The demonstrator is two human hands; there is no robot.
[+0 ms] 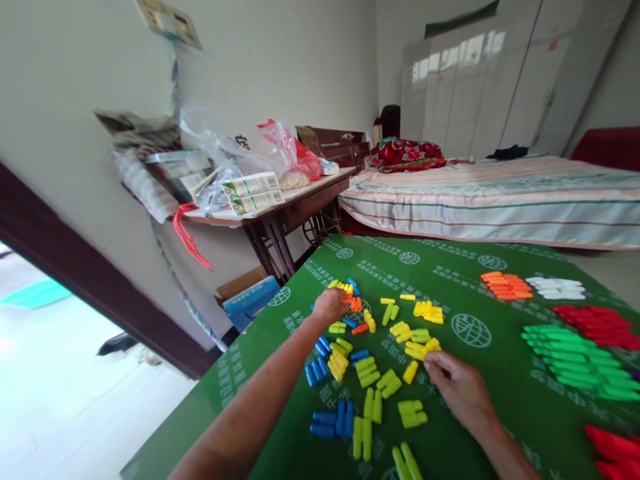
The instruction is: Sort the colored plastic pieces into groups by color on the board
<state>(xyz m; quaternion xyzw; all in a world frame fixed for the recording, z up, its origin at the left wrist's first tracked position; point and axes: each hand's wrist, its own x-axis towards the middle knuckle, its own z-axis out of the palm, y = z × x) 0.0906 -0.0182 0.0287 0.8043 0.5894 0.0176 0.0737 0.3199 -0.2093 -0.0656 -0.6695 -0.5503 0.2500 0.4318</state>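
My left hand (330,307) reaches into the far cluster of plastic toy blocks. Its fingers are curled and partly hidden, right beside yellow blocks (345,288) and orange blocks (356,305); what they hold, if anything, is hidden. On the near right, my right hand (457,387) is closed, thumb and finger pinching a yellow bullet-shaped block (431,346) at the end of a yellow group. Close by lie a single yellow block (411,372) and a lime block group (413,414). Blue blocks (317,371) are scattered between my forearms.
The green table (260,400) bears sorted rows at right: orange blocks (506,286), white blocks (556,288), red blocks (595,325) and green blocks (580,360). Behind stand a bed (490,200) and a side table (300,200) with bags and boxes.
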